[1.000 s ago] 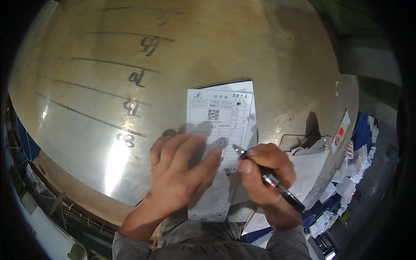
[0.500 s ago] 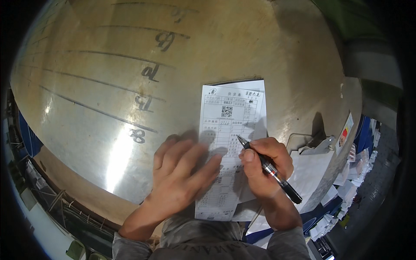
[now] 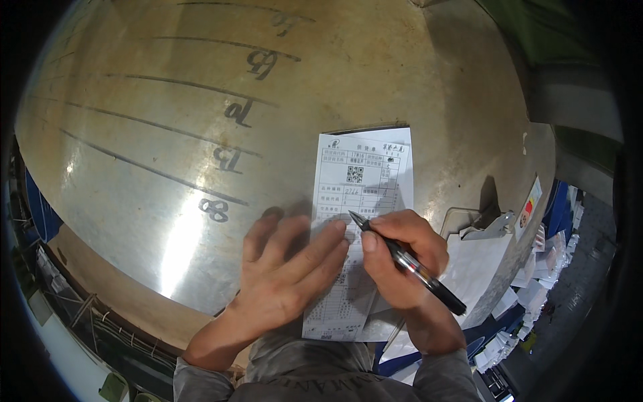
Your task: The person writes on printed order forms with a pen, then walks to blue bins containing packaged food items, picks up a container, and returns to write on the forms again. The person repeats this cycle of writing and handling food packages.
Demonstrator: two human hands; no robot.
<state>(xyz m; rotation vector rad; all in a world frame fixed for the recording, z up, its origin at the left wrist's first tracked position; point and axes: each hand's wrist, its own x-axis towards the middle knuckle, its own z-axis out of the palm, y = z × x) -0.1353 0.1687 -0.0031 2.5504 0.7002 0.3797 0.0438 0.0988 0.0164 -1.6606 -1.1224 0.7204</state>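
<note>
A long white printed form (image 3: 366, 151) with a square code and ruled rows lies on the table near its front edge. My right hand (image 3: 406, 254) grips a black pen (image 3: 432, 285), whose tip touches or hovers just over the form's middle rows; I cannot tell which. Spread across the form's left side and the tabletop beside it, my left hand (image 3: 284, 268) lies with its fingers apart and holds nothing. Its index fingertip is close to the pen tip. Both hands hide parts of the form's lower rows.
The tan tabletop (image 3: 348, 67) carries black lines and handwritten marks. Right of my right hand lies a clipboard (image 3: 462, 218) with white paper under its metal clip. Blue bins (image 3: 552, 224) and many small papers (image 3: 536, 291) sit beyond the table's right edge.
The pen tip has moved left across the form with my right hand. My left hand, blurred before, has settled on the form.
</note>
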